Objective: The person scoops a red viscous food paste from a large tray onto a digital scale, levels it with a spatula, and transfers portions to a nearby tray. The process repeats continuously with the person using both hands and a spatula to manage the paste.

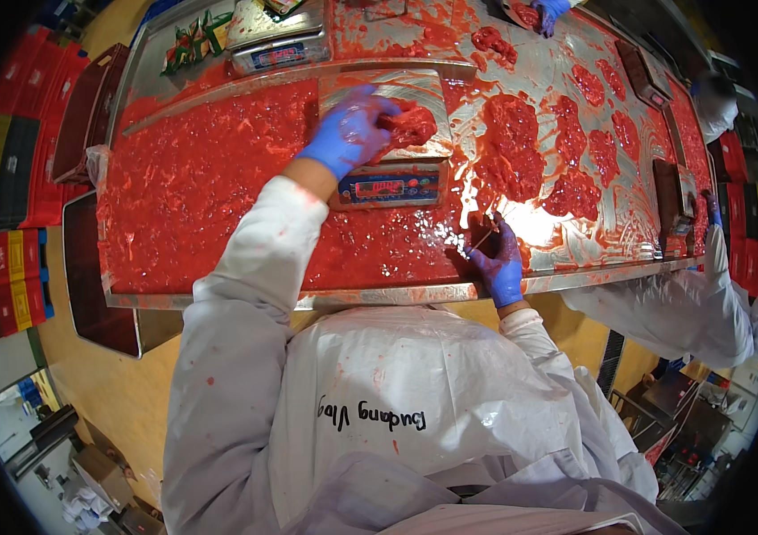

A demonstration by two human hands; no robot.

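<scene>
My left hand (352,130), in a blue glove, has its fingers around a wet lump of red raw meat (414,127) over the metal pan (396,83) of a digital scale. The scale's blue panel (389,190) with a lit red display faces me. My right hand (503,264), also gloved in blue, is low over the table's near edge, right of the scale. A thin pale strand or stick (483,239) spans its thumb and fingertips; whether it is gripped is unclear. Chopped red meat (218,180) covers the left of the table. A big meat pile (511,147) lies right of the scale.
Smaller meat portions (573,194) lie farther right, near two more scales (670,190). A second scale (279,53) and green packets (198,40) are at the back left. Co-workers' gloved hands (548,13) show at the back and right. A metal-rimmed bin (101,274) stands left of the table.
</scene>
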